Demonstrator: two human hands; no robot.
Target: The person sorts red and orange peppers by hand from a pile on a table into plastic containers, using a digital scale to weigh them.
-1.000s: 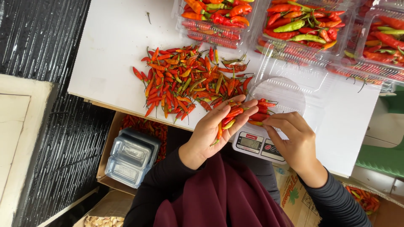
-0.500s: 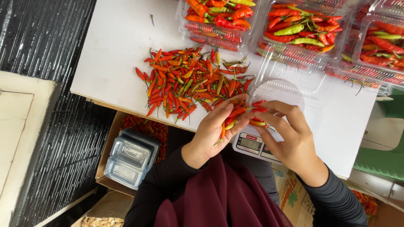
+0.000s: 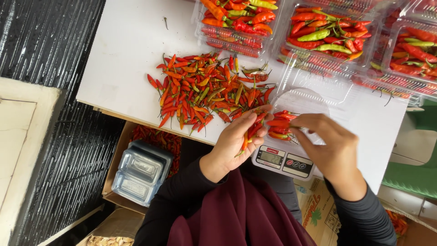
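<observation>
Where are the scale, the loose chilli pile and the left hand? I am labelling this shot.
scale (image 3: 284, 160): head view, on its front panel.
loose chilli pile (image 3: 205, 91): head view, middle of the heap.
left hand (image 3: 236, 139): head view, on the palm.

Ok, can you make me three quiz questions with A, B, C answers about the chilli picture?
1. Where is the loose pile of chillies?
A. on the white table
B. on the floor
C. inside a bag

2. What colour are most chillies in the pile?
A. purple
B. red and orange
C. white

3. What is the left hand doing?
A. lying empty
B. holding a bunch of chillies
C. pressing a button

Answers:
1 A, they lie on the white table.
2 B, few are green.
3 B, chillies show between its fingers, beside the scale.
</observation>
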